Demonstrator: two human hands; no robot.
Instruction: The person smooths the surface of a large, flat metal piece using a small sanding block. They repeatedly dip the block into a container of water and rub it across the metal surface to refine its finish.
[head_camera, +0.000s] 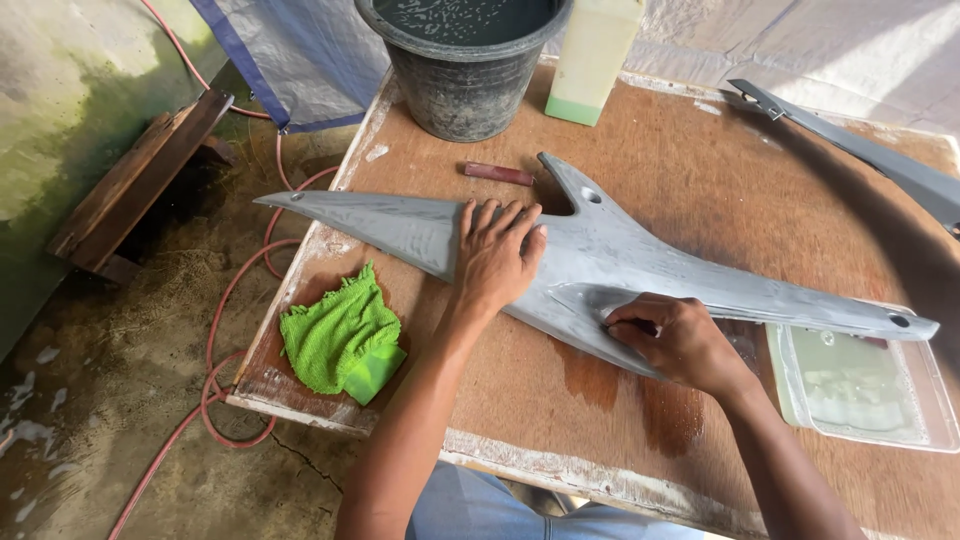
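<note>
A long grey pointed body panel (610, 255) lies across a wet wooden board table (700, 160). My left hand (497, 255) lies flat on the panel's middle, fingers spread, pressing it down. My right hand (672, 335) is curled on the panel's near edge, fingertips pinched on something small and dark that I cannot make out. Wet stains darken the wood below the panel.
A green cloth (340, 340) lies at the table's left near corner. A black bucket of water (462, 60) and a pale plastic jug (592, 60) stand at the back. A clear tray (860, 385) sits right, another grey panel (860, 145) far right. A red hose (230, 330) loops on the floor.
</note>
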